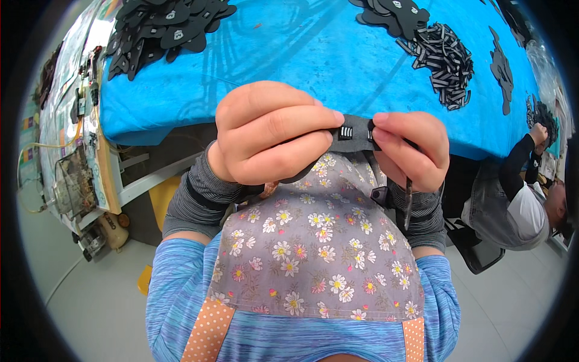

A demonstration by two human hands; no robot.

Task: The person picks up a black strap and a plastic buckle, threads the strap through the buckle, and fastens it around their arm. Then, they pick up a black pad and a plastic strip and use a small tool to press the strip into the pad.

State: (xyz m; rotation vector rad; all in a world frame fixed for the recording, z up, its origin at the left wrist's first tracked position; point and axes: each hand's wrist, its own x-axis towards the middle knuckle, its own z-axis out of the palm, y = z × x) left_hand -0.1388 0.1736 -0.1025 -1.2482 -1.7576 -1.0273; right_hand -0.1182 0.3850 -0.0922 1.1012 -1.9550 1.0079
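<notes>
In front of my chest, both hands grip a dark grey flat fabric piece between them. My left hand is closed on its left side, thumb and fingers pinched together. A short black strip with white stripes shows on the piece beside the left fingertips. My right hand pinches the other side, where a bit of black and white shows at the fingertips. A thin dark rod-like tool hangs down from the right hand; its upper end is hidden. The fabric's left part disappears behind my left fingers.
On the blue-covered table lie a pile of black flat pieces at far left and another pile at far right. A heap of striped strips sits beside the latter. Another person works at the right. A wooden-edged bench stands left.
</notes>
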